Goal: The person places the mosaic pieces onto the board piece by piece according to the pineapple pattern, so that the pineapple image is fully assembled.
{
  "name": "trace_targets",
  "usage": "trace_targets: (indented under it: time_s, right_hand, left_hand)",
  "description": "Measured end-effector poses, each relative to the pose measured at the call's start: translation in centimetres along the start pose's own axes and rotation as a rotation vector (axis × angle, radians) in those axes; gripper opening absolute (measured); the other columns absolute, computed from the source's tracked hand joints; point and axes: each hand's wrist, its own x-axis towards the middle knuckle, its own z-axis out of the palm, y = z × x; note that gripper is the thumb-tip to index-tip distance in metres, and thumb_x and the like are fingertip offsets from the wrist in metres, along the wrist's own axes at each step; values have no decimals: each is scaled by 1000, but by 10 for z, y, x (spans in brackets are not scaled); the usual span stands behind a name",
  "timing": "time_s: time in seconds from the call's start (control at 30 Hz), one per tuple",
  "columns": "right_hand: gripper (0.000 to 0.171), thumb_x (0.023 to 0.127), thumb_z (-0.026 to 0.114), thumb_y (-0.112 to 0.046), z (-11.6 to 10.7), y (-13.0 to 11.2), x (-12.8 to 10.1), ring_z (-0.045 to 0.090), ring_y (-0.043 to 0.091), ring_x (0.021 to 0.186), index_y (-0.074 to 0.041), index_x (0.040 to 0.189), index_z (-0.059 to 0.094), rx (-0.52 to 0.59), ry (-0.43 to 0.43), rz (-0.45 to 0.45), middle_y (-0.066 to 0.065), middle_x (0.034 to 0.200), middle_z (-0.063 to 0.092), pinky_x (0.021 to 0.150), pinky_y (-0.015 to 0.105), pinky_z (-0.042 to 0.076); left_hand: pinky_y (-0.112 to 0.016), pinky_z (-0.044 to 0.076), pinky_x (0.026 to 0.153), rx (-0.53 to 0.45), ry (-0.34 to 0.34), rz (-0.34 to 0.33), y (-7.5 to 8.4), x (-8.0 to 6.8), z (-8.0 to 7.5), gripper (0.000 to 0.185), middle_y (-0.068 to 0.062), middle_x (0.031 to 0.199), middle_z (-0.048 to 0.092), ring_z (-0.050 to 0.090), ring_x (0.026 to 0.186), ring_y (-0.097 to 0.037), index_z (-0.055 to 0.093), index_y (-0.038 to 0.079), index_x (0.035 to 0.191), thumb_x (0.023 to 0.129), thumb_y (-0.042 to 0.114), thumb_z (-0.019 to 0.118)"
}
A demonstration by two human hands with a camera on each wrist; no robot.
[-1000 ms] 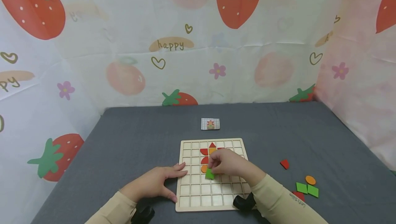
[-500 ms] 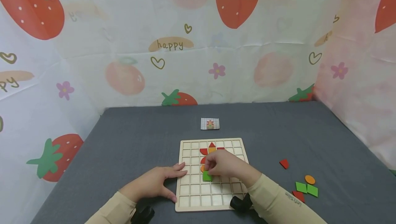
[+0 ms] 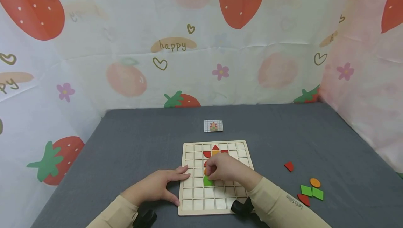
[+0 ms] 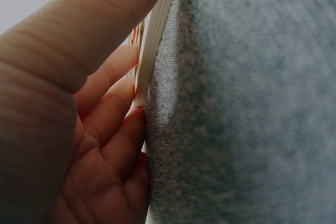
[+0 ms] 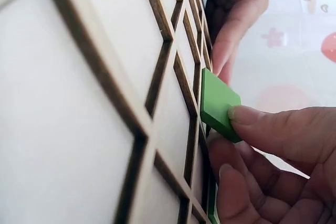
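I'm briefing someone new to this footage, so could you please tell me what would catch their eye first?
First, the right hand pinching a green square tile at the wooden grid board in the middle of the grey table, just below red and orange pieces already set in the board. The left hand rests on the board's left edge. Spare pieces lie to the right, before a strawberry-print backdrop.

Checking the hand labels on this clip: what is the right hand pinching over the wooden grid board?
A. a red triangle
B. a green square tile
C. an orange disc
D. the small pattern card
B: the right hand pinches the green square tile by its edge, tilted at a cell of the wooden grid board, while the left hand rests against the board's left edge.
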Motion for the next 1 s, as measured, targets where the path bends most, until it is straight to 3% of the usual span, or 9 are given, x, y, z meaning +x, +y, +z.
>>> trace_targets:
  time_s: [0.3,0.6,0.83,1.0]
  right_hand:
    - [15,70,67,-6,-2,1,0,48,5,60,-18,62,64,-50,-11,62,-11,60,56,56,23,41]
    - [16,70,66,-6,-5,2,-1,47,6,58,-19,62,67,-85,3,61,-13,58,56,54,23,40]
    - [11,73,66,-11,-16,8,-6,49,7,61,-20,67,70,-4,6,65,-12,64,59,56,24,41]
    - [5,76,65,-11,-30,14,-16,53,12,61,-12,75,70,180,-11,66,-3,67,61,57,29,46]
  left_hand:
    - [-33,31,95,-9,10,11,1,0,0,84,6,138,29,30,123,-11,41,25,130,55,53,69]
    - [-34,31,95,6,8,8,2,0,0,84,6,138,29,30,123,-12,41,25,130,56,54,68]
    - [-34,31,95,-1,0,-1,2,1,-1,84,6,138,29,30,123,-11,41,25,130,56,54,68]
    - [-34,31,96,6,3,3,1,1,0,84,6,138,29,30,123,-11,41,25,130,56,54,68]
